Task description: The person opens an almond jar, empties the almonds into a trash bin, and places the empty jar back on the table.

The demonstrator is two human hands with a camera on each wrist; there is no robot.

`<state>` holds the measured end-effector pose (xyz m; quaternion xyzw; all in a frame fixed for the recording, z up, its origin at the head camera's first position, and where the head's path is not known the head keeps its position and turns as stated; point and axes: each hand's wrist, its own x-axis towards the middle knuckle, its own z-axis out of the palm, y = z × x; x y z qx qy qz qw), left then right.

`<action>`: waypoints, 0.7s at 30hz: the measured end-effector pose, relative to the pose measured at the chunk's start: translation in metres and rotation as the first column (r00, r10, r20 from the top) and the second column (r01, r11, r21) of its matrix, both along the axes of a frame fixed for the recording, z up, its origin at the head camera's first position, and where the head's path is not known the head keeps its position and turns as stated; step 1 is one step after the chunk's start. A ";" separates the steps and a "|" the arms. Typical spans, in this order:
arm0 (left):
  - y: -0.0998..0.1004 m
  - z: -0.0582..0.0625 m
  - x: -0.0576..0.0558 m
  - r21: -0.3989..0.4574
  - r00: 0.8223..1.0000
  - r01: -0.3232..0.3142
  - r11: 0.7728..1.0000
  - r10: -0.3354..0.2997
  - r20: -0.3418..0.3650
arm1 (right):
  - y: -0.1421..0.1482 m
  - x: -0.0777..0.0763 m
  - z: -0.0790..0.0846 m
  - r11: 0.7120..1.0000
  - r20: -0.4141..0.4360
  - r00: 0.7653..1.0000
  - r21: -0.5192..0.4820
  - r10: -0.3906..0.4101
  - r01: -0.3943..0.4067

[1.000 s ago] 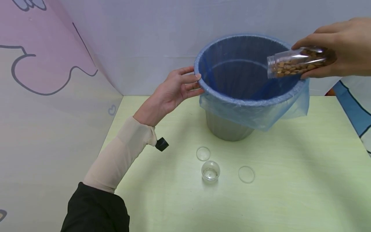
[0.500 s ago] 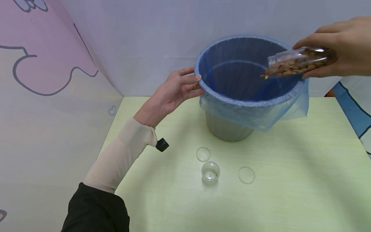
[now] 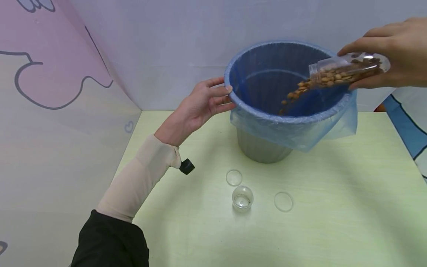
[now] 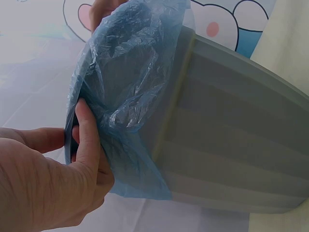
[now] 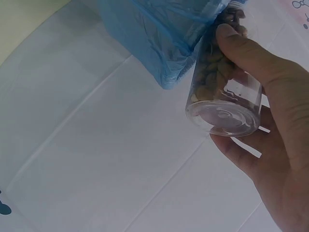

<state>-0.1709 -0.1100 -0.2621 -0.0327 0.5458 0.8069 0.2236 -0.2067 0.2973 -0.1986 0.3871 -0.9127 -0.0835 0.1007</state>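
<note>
My right hand (image 3: 388, 55) grips a clear plastic jar (image 5: 224, 92) by its base end, tilted with its mouth over the bin. Small brown pieces (image 3: 328, 78), like beans or kibble, fill part of it, and a stream of them (image 3: 297, 92) falls from the mouth. Below stands a grey trash can (image 4: 231, 125) lined with a blue plastic bag (image 3: 283, 129) folded over the rim. At the can's left rim, my left hand (image 3: 207, 102) pinches the bag-covered edge between thumb and fingers (image 4: 87, 130). The bottom of the can's inside is hidden.
In front of the can, a small clear cup (image 3: 242, 197) stands on the pale green table (image 3: 333, 230). Two clear rings or lids lie beside it, one ring (image 3: 234, 177) behind and another ring (image 3: 283, 201) to the right. A printed wall (image 3: 50, 148) rises on the left.
Brown pieces have begun to pour from the jar: none at first, then a couple at the mouth, now a stream into the can. Both hands have stayed nearly in place.
</note>
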 end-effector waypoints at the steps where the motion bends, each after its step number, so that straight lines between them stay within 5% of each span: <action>1: 0.000 0.000 0.000 -0.001 1.000 -0.001 1.000 0.001 0.001 | 0.001 -0.002 -0.001 1.000 0.001 1.000 0.002 0.001 -0.001; 21: 0.000 -0.001 -0.001 0.003 1.000 0.004 1.000 -0.004 -0.006 | 0.005 -0.004 0.000 1.000 -0.001 1.000 -0.018 0.024 -0.024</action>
